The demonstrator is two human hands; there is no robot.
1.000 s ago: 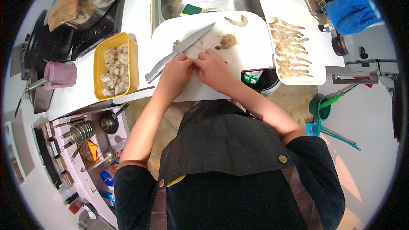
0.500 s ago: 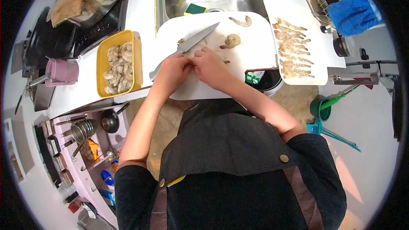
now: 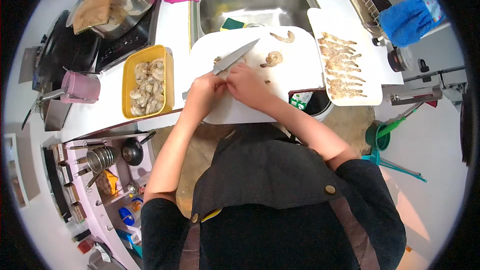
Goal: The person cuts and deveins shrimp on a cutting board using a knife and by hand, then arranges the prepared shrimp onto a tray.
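My left hand (image 3: pixel 204 93) and my right hand (image 3: pixel 245 87) meet above the near part of a white cutting board (image 3: pixel 302 72). Both have their fingers closed in a pinch; what lies between the fingertips is hidden. A knife (image 3: pixel 238 57) rests on the board just beyond them, its handle partly covered by my left hand. Right of the knife is a curled peeled shrimp (image 3: pixel 274 59), and a second shrimp (image 3: pixel 284 37) lies near the board's far edge. Small scraps lie around the blade.
A yellow container (image 3: pixel 169 82) of shrimp stands left of the board. On the right, a white tray (image 3: pixel 373 82) bears a row of straightened shrimp. Behind is a steel sink (image 3: pixel 280 7) with a sponge (image 3: pixel 233 23). A bin (image 3: pixel 320 102) sits below the counter edge.
The camera view has tilted slightly, so the counter sits lower in the picture. My hands stay pinched together over the board, with only slight finger movement.
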